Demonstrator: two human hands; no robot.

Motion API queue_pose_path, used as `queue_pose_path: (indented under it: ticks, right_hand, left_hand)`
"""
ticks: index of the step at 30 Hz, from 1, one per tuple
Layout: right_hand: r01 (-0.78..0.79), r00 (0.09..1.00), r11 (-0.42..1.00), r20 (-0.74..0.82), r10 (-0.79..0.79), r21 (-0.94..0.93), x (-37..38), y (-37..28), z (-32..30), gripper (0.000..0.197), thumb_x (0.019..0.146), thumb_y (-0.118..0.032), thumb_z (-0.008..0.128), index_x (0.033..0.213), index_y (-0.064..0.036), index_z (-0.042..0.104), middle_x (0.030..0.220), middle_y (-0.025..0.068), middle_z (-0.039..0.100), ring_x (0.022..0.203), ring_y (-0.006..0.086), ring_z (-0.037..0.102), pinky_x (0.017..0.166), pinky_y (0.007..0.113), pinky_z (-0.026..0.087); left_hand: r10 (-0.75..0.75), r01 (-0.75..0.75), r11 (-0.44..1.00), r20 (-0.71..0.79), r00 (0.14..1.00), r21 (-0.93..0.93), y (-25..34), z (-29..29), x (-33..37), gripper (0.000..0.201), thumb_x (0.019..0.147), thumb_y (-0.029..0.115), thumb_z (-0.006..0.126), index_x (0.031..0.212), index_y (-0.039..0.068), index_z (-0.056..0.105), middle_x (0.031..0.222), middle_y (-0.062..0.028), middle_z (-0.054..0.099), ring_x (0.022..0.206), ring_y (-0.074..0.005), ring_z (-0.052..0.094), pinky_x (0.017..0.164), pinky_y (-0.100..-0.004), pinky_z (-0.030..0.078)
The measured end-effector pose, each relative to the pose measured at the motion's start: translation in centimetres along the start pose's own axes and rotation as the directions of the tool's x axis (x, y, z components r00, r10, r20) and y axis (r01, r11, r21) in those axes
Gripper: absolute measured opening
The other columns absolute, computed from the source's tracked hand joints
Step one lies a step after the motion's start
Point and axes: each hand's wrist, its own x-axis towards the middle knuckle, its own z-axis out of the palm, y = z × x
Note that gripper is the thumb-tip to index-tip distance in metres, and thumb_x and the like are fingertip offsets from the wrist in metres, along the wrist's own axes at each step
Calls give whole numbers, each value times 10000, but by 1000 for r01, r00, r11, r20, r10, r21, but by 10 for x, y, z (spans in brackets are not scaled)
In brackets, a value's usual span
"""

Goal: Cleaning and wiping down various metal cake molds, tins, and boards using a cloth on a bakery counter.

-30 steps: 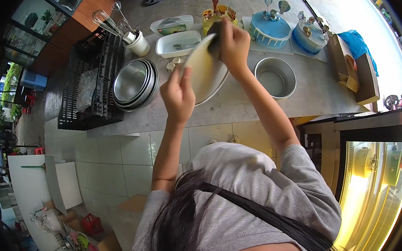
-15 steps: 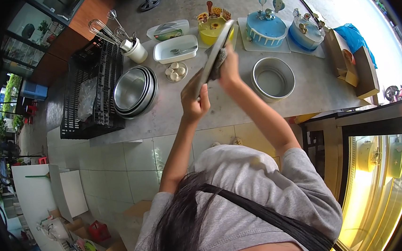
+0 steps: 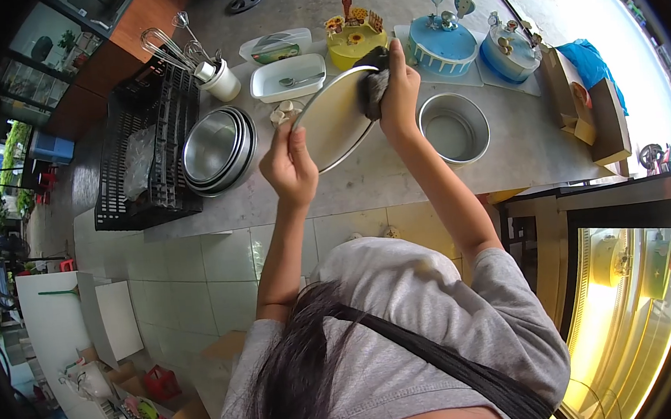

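My left hand (image 3: 291,162) grips the lower edge of a round metal tray (image 3: 335,119), held tilted above the grey counter (image 3: 396,177). My right hand (image 3: 398,86) presses a dark cloth (image 3: 374,88) against the tray's upper right part. A round metal cake tin (image 3: 453,128) stands on the counter just right of the tray. A stack of metal pans (image 3: 218,148) lies to the left of my left hand.
A black dish rack (image 3: 150,157) sits at the counter's left. Behind are a white cup with whisks (image 3: 219,77), two white trays (image 3: 287,78), a yellow cake (image 3: 354,39), two blue cakes (image 3: 442,43), and cardboard boxes (image 3: 596,110) at the right.
The tray has swung from steeply on edge to a flatter tilt facing me. My right hand with the cloth has slid to its upper right rim.
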Motion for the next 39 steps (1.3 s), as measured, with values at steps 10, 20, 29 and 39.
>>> queue_pose_path:
  ticks: [10, 20, 29, 39]
  right_hand:
    - [-584, 799, 805, 253, 546, 104, -100, 51, 26, 455, 924, -329, 322, 1134, 44, 475, 1093, 143, 538, 1015, 194, 496, 859, 327, 394]
    - [69, 987, 997, 145, -64, -29, -19, -8, -7, 279, 883, -217, 465, 1054, -2, 515, 947, 133, 577, 795, 179, 584, 700, 301, 465]
    - [602, 798, 651, 371, -474, -462, -3, 19, 8, 519, 845, -142, 438, 1324, -2, 296, 1393, 225, 215, 1308, 356, 176, 1058, 418, 186]
    - [702, 710, 519, 435, -553, -487, -13, 19, 3, 554, 793, -161, 478, 1308, -17, 337, 1375, 187, 289, 1299, 358, 204, 1064, 450, 140]
  left_hand:
    - [-156, 86, 981, -449, 880, -174, -15, 27, 17, 302, 931, 236, 412, 848, -30, 528, 742, -75, 556, 662, -130, 517, 607, -264, 426]
    - [-647, 401, 627, -159, 746, -668, -48, -6, 9, 389, 912, 321, 464, 1020, -46, 531, 963, -98, 574, 830, -152, 542, 735, -271, 451]
    - [-550, 433, 710, -53, 834, -555, -6, 17, -3, 354, 903, 289, 493, 878, -50, 590, 816, -55, 605, 731, -82, 535, 670, -219, 426]
    - [-466, 380, 805, -87, 881, -455, -1, 10, -1, 339, 917, 274, 466, 798, -26, 568, 752, -5, 548, 693, -49, 447, 628, -199, 376]
